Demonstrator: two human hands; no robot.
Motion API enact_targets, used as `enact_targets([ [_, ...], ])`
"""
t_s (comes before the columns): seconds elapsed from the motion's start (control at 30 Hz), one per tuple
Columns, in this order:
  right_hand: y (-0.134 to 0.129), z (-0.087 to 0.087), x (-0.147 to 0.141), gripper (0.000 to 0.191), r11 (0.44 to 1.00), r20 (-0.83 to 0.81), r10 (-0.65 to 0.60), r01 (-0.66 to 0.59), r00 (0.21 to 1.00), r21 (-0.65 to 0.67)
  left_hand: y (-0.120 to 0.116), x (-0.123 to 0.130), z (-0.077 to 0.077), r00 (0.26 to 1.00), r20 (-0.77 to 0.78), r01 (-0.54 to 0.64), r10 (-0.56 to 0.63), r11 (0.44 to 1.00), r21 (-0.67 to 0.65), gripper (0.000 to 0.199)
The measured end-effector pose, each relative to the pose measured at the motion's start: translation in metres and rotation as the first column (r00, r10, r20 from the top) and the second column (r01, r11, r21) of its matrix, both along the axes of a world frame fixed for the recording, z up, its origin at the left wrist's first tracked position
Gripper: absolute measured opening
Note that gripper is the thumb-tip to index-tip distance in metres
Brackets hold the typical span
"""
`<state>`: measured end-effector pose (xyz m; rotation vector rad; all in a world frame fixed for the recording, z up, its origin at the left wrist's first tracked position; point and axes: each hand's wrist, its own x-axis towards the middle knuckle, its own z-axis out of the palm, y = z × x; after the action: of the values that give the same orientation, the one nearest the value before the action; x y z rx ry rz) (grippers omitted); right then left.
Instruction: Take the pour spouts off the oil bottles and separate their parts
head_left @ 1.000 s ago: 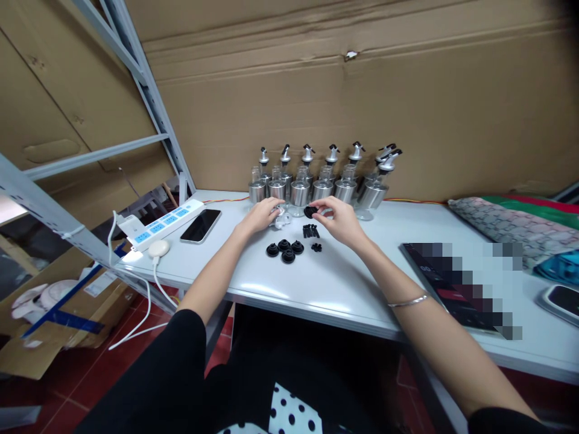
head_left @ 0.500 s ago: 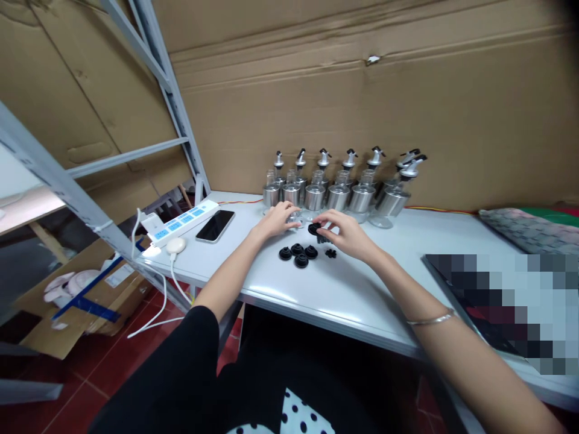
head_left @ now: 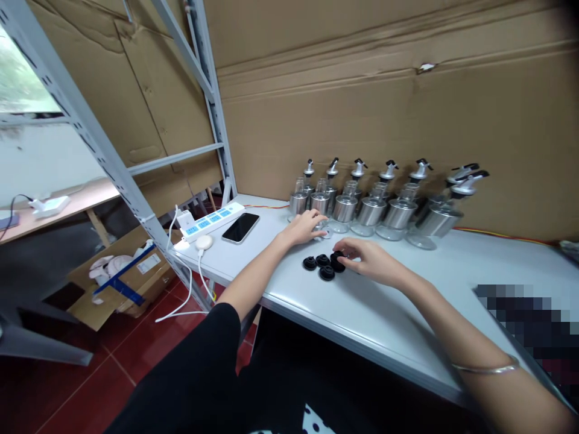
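Observation:
My right hand (head_left: pixel 371 260) is pinched at the right edge of a small group of black caps, with thumb and fingers closed on a black stepped cap (head_left: pixel 337 263). Several similar round black caps (head_left: pixel 326 273) lie on the white table just left of those fingertips. Farther back, my left hand (head_left: pixel 306 228) rests low beside the bottles, its fingers stretched and apart. Its fingertips are near the clear base of a steel-sleeved glass bottle (head_left: pixel 320 201); whether they touch it I cannot tell. The small black piece seen earlier is hidden by my right hand.
A row of open-necked bottles (head_left: pixel 371 212) stands along the back, with bottles topped by silver pour spouts (head_left: pixel 388 171) behind. At left lie a phone (head_left: pixel 241 228), a white power strip (head_left: pixel 212 222) and a round white charger (head_left: pixel 204 242). A dark pixelated object (head_left: pixel 520 313) lies right.
The view has turned left, so everything appears shifted right. My right hand has lowered its black cap from above the table to the group of caps. My left hand stays by the bottles.

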<state>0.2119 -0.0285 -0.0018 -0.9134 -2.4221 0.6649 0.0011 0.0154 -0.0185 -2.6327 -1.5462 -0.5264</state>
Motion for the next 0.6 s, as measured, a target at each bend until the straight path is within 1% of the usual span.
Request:
enact_targets([
  [0.17,0.0002,0.0006,0.0012,0.014,0.998,0.014,-0.01,0.011,1.0,-0.064,-0.0006,0.0003,0.0,1.0,0.004,0.001,-0.001,1.0,-0.008,0.044],
  [0.3,0.0003,0.001,-0.001,0.011,0.997,0.036,-0.014,0.017,0.999,-0.081,-0.0019,0.0015,0.0012,1.0,0.014,-0.002,0.003,1.0,-0.023,0.045],
  [0.5,-0.0014,0.0012,-0.0054,0.009,0.999,0.066,0.017,-0.015,0.998,-0.034,-0.0014,0.001,-0.0008,1.0,0.019,-0.004,0.004,1.0,-0.017,0.045],
  [0.6,-0.0022,0.0004,-0.0036,0.01,1.0,0.078,0.011,-0.01,0.997,-0.01,-0.0003,-0.0002,-0.0022,0.999,0.032,0.005,-0.005,1.0,-0.004,0.045],
])
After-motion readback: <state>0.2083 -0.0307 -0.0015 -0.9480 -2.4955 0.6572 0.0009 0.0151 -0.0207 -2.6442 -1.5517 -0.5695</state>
